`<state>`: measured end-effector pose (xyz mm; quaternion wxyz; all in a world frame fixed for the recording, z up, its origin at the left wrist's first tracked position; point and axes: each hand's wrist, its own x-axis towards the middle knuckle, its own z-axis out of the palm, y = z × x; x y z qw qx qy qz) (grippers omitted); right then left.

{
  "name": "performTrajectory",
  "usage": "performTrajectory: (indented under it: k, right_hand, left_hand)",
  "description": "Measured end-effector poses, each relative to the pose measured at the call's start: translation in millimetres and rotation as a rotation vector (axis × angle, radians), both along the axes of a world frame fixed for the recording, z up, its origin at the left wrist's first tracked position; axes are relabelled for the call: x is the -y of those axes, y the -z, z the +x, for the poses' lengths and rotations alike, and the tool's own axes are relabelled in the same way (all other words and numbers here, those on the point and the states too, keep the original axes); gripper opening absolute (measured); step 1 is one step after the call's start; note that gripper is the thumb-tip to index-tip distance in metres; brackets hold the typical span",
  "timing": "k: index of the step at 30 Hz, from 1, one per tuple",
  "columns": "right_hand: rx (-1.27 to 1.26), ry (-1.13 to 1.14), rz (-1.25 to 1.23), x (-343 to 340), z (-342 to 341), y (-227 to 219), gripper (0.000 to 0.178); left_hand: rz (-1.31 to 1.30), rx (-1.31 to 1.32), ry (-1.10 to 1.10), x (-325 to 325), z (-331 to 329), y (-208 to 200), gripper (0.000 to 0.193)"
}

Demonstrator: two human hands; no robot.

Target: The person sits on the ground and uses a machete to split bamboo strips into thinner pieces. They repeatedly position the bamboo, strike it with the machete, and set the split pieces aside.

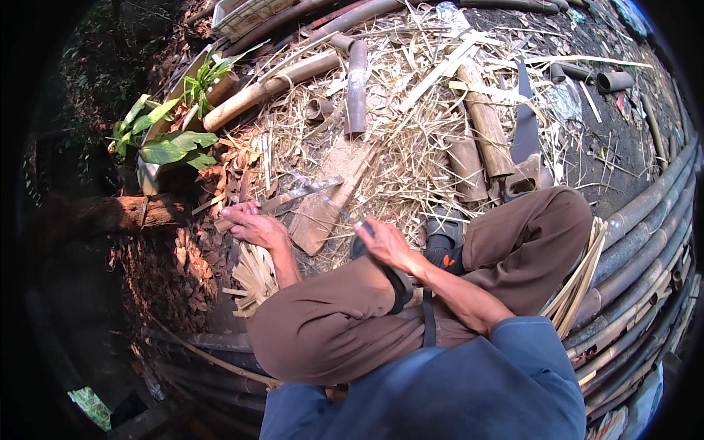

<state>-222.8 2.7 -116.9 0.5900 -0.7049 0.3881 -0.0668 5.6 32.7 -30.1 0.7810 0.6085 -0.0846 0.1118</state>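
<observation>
My left hand [258, 227] is closed around one end of a flat bamboo piece [282, 199] that slants up and to the right. My right hand [386, 244] grips the handle of a knife, and its thin blade [336, 207] points up and to the left. The blade crosses the bamboo piece near its far end; whether they touch I cannot tell. Below both lies a wooden board [317, 227] on the ground. A bundle of split bamboo strips [254, 277] rests beside my left forearm.
Pale shavings [411, 125] cover the ground ahead. Cut bamboo tubes [356, 88] lie among them, with a longer pole [268, 88] at the far left. A saw [525, 121] stands right of a thick bamboo section [484, 125]. Bamboo poles [623, 268] line the right side; a leafy plant [165, 143] grows left.
</observation>
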Motion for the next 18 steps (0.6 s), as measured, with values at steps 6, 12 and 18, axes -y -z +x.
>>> performTrajectory:
  k: [6,12,18]
  right_hand:
    - [-0.004,0.203,0.080,18,-8,80,0.044]
    - [0.157,0.127,-0.047,0,6,22,0.040]
    - [0.011,0.142,0.027,6,-4,38,0.045]
  left_hand:
    - [0.070,0.078,0.075,13,-7,2,0.054]
    - [0.143,0.067,-0.050,11,-12,-3,0.055]
    - [0.059,0.108,0.004,-8,-5,9,0.048]
